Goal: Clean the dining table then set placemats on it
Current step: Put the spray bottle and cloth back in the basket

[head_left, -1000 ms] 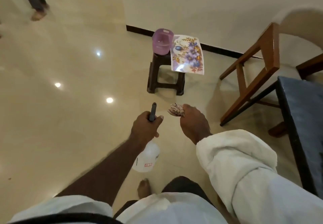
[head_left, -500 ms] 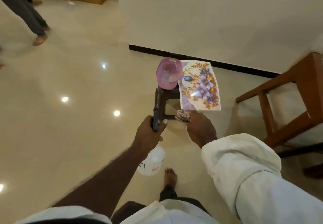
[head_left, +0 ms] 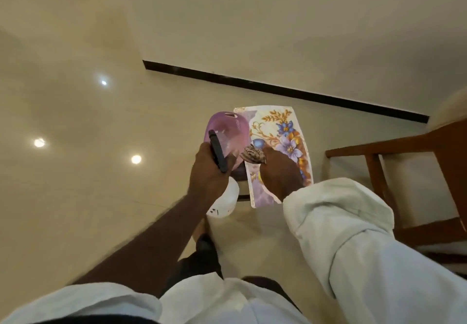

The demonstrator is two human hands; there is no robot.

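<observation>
The right hand (head_left: 279, 174) clutched a crumpled brown cloth (head_left: 254, 155) above a floral placemat (head_left: 274, 124), the left hand (head_left: 208, 172) a white plastic spray bottle (head_left: 225, 198); unloading both seemed next.

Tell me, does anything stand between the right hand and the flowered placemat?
Nothing visible lies between them, but the right hand grips a crumpled cloth above the placemat. The pink basket stands at the mat's left edge.

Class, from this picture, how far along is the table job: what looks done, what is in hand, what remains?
Done: nothing this view can confirm. In hand: the left hand grips a spray bottle, the right hand a crumpled cloth. Left: the floral placemat, beside a pink basket, is not yet set out.
</observation>
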